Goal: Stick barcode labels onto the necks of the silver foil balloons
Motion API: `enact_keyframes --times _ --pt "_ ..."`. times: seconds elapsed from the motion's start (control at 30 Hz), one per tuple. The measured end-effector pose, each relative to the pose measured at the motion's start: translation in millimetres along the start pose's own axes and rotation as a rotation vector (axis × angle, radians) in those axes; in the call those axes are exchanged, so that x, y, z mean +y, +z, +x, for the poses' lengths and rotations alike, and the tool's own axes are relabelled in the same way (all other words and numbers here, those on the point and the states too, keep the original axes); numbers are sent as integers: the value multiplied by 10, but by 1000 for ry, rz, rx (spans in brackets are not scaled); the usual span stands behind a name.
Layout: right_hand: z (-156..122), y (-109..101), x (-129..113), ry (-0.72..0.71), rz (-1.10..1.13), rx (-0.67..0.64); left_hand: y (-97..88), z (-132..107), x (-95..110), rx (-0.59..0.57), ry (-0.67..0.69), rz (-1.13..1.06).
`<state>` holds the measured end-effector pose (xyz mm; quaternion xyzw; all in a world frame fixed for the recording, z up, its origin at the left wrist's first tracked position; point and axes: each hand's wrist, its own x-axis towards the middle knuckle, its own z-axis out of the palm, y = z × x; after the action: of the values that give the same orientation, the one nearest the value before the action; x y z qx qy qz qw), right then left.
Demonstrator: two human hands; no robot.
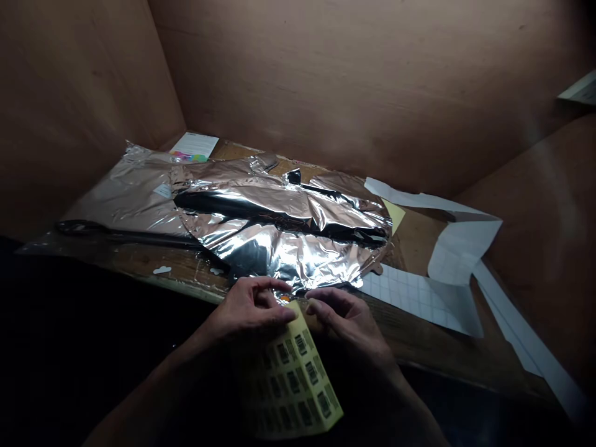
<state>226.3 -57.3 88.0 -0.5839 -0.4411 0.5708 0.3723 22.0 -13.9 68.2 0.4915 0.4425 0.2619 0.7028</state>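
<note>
A yellowish sheet of barcode labels hangs down from my left hand, whose thumb and fingers pinch its top corner. My right hand is just right of that corner, thumb and forefinger pressed together. Whatever it may hold is too small to make out. Just beyond both hands lie shiny silver foil balloons, flat and creased on the bench. A small orange spot shows between the hands, partly hidden by the fingers.
A clear plastic bag lies left, beside a dark cord or strap. A printed card rests at the back. Curling white backing paper covers the right side. Wooden panels wall in the wooden bench.
</note>
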Motion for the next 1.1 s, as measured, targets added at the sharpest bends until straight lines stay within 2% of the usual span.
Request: enact_keyframes --times 0.03,0.07,0.17,0.2,0.23,0.27,0.37,0.4,0.47,0.6,0.63,0.7,0.8,0.93,1.03,1.1 --pt "23 -18 -10 -26 -7 6 -6 -25 8 -39 -15 5" --pt "35 -32 -17 -41 -8 -10 -3 -42 2 -17 -3 -3" --pt "16 -41 -29 -24 -23 -172 32 -55 -60 214 89 -34" --pt "5 -35 -31 -18 -40 -218 43 -53 -77 270 109 -38" --pt "-4 -26 -31 -18 -61 -240 50 -51 -86 270 110 -40" --pt "-5 -16 -30 -26 -77 -234 52 -50 -86 219 99 -38" --pt "31 4 -12 -70 -89 -186 37 -53 -59 -48 58 -41" --pt "50 7 -1 -97 -116 -190 31 -54 -51 -97 42 -62" --pt "82 9 32 -233 -255 -140 26 -59 -53 -83 23 -112" --pt "87 22 126 -733 -723 137 48 -82 -118 84 41 -86" --pt "79 29 149 -819 -803 162 56 -91 -140 115 56 -46" --pt "62 47 183 -901 -877 154 73 -111 -180 155 84 53" --pt "47 70 193 -910 -867 106 99 -146 -227 212 127 192" --pt "37 79 130 -844 -826 10 135 -203 -251 267 172 286" --pt "33 76 69 -769 -850 -113 154 -243 -257 263 192 343" --pt "39 77 58 -779 -923 -171 157 -257 -271 249 199 370"
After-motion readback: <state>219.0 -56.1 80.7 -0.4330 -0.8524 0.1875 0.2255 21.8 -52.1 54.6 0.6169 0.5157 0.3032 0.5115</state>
